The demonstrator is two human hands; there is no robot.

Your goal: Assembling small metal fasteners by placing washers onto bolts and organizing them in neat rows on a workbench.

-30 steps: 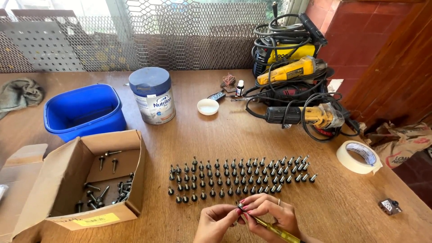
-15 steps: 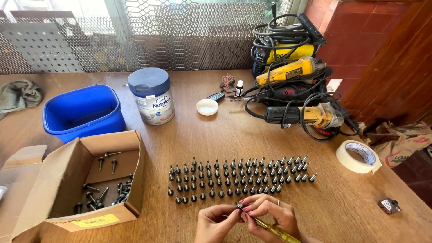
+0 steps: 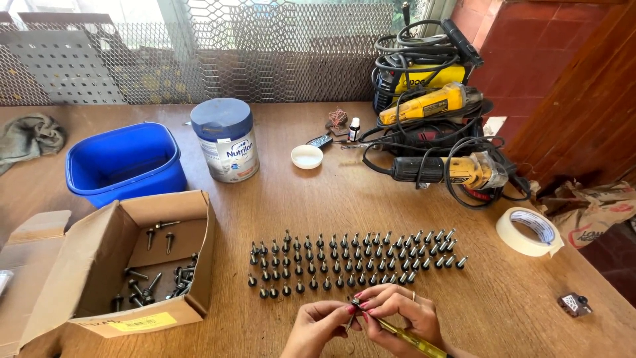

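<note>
Below the screw rows [image 3: 351, 262], right hand [image 3: 404, 315] grips screwdriver [image 3: 407, 337]

A worn wooden table [image 3: 318, 199] stands against wire-mesh window screens [image 3: 291, 53] in daylight, beside a red brick wall [image 3: 523, 46].

Landmark: blue tub [image 3: 124, 162] at the table's [image 3: 278, 199] left rear. Just right of the tub, a lidded tin [image 3: 226, 140]. Further right, a white cap [image 3: 307, 156], then a heap of corded power tools [image 3: 434, 126]. Far right of the tub, a tape roll [image 3: 528, 231]. Left of the tub, a rag [image 3: 30, 136].
</note>
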